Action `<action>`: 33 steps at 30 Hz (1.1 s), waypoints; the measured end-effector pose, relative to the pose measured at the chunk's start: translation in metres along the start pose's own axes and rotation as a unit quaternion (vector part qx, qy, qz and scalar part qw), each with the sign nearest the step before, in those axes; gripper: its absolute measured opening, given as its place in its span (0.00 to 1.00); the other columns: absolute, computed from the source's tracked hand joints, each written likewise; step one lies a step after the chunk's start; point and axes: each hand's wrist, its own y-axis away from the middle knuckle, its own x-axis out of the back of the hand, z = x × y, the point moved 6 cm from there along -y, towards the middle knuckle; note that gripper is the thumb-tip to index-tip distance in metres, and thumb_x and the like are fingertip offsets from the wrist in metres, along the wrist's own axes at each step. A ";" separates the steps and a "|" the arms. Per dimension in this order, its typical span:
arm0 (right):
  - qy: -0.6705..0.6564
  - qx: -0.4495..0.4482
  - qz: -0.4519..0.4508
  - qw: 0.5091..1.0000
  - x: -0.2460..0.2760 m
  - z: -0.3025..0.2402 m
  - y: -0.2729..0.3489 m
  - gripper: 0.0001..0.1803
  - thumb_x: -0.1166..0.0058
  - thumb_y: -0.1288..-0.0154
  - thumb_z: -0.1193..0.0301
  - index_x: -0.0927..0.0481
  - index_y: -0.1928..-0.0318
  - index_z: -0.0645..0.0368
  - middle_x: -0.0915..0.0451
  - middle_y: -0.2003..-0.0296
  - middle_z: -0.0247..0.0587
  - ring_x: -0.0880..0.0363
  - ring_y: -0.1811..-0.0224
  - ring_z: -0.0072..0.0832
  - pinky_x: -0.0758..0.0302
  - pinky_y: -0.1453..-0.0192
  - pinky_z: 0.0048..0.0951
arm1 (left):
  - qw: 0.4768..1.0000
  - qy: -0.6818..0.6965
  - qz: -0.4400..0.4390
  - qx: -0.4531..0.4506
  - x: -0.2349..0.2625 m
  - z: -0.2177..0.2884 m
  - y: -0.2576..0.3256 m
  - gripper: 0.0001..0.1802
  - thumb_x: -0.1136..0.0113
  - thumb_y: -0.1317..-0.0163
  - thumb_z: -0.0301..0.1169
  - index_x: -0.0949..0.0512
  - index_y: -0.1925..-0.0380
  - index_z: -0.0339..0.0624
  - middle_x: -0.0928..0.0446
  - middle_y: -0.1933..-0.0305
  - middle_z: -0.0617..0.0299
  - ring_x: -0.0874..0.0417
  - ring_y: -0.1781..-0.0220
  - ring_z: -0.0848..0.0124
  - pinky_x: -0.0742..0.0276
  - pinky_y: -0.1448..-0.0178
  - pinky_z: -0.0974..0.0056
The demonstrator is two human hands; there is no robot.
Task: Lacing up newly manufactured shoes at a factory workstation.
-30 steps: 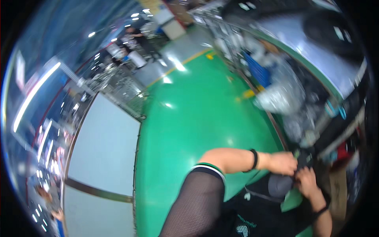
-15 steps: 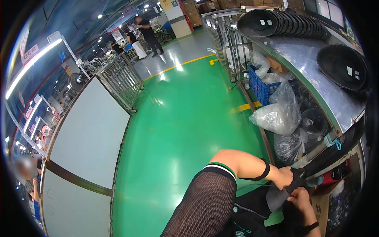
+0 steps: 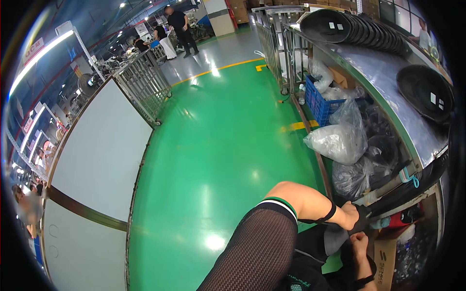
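Observation:
At the lower right, my left hand (image 3: 348, 216) is closed against a dark piece (image 3: 361, 219) whose kind I cannot make out. My right hand (image 3: 359, 245) is just below it, its fingers curled in; whatever they may hold is hidden. Grey cloth (image 3: 335, 238) lies beside both hands, next to my black clothing (image 3: 310, 264). A mesh sleeve covers my left upper arm, and dark bands circle both forearms near the wrists.
To the right, a metal-topped table (image 3: 374, 68) carries a row of black round pans (image 3: 325, 26) and one separate pan (image 3: 424, 92). Below are a blue crate (image 3: 320, 104), clear bags (image 3: 340, 143) and a cardboard box (image 3: 385, 262). White panels (image 3: 97, 145) border the green floor (image 3: 208, 145) at left.
My hands have drawn back from where both gripped the grey cloth. My right hand has shifted left and curled tighter; my left is now at the dark piece. The view has tilted slightly.

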 end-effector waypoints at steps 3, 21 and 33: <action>-0.140 0.040 0.057 0.988 -0.002 0.017 -0.004 0.09 0.43 0.37 0.75 0.24 0.74 0.65 0.23 0.69 0.32 0.29 0.64 0.18 0.33 0.60 0.23 | 0.995 -0.001 0.098 -0.016 0.000 -0.002 0.004 0.10 0.38 0.55 0.35 0.13 0.72 0.47 0.16 0.65 0.58 0.19 0.53 0.64 0.34 0.49 0.55; -0.241 -0.039 -0.030 0.969 -0.044 -0.085 0.021 0.09 0.45 0.33 0.76 0.17 0.55 0.63 0.20 0.77 0.32 0.25 0.80 0.15 0.29 0.77 0.20 | 0.845 0.412 0.339 0.019 -0.029 -0.061 0.080 0.27 0.39 0.34 0.38 0.33 0.39 0.40 0.31 0.42 0.51 0.28 0.39 0.60 0.27 0.40 0.60; -0.327 0.077 -0.192 0.922 0.023 -0.171 0.092 0.04 0.45 0.38 0.80 0.18 0.67 0.64 0.16 0.68 0.36 0.22 0.67 0.18 0.25 0.61 0.23 | 0.837 0.463 -0.144 -0.252 -0.010 -0.029 0.137 0.15 0.52 0.26 0.37 0.20 0.55 0.38 0.20 0.51 0.59 0.23 0.47 0.69 0.29 0.41 0.62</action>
